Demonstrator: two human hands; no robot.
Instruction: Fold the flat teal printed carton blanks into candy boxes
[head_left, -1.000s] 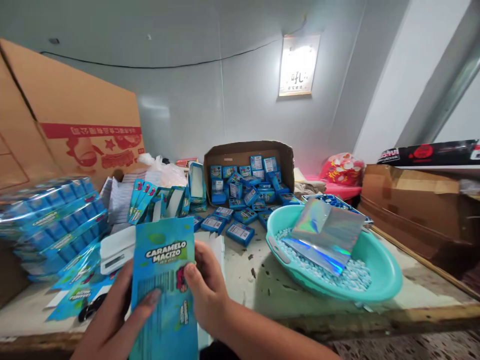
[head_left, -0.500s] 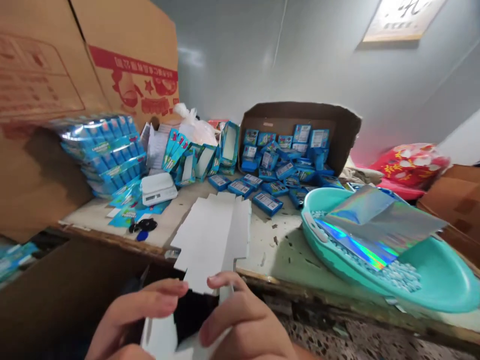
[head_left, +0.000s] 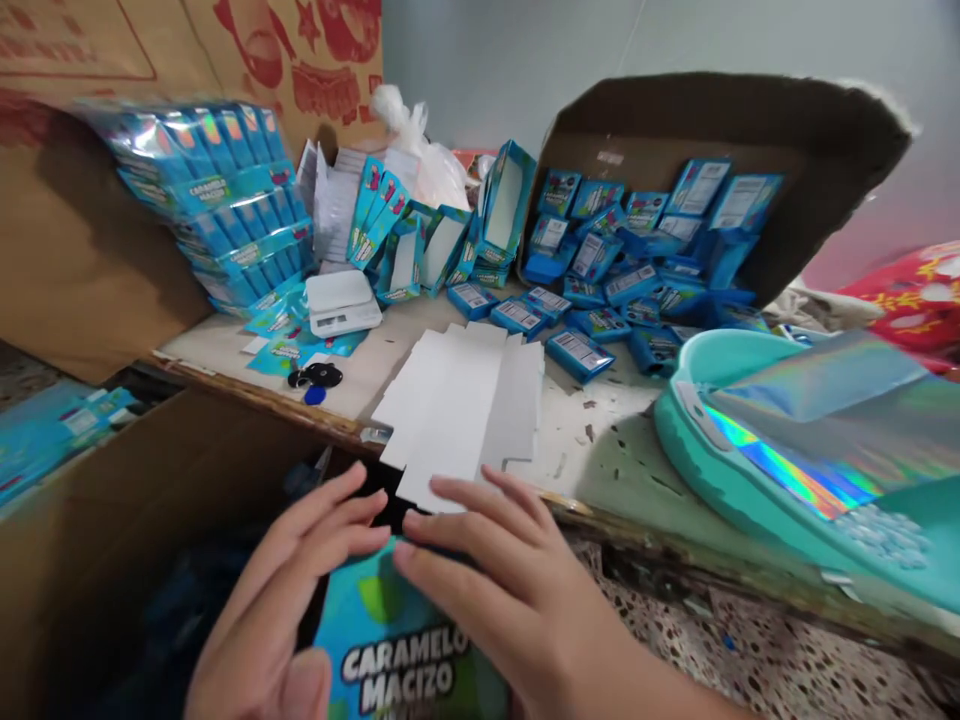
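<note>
A blue carton (head_left: 409,660) lettered "CARAMELO MACIZO" is between the person's two hands at the bottom of the view, in front of the table edge, its lower part cut off by the frame. The left hand (head_left: 277,610) is along the carton's left side, with its fingers reaching towards the top edge and its thumb bent lower down beside the printed face. The right hand (head_left: 510,590) comes over the carton's upper right corner, its fingers stretched out and slightly spread, the lowest fingertip at the top edge; its thumb is hidden. The fingertips of the two hands point at each other across a narrow gap, and I cannot tell whether either hand is clamped on the carton or only resting against it. Just beyond the fingers, flat white cardboard (head_left: 450,400) lies on the table (head_left: 577,440), partly past its edge. Farther left are some keys (head_left: 319,374), a white scale (head_left: 343,303) and a stack of wrapped packs (head_left: 217,205). Small blue boxes (head_left: 579,354) lie beyond the cardboard, many inside a tipped brown box (head_left: 720,115). On the right, a turquoise basin (head_left: 720,460) holds pale candies (head_left: 881,535) and a silvery sheet (head_left: 817,430).
</note>
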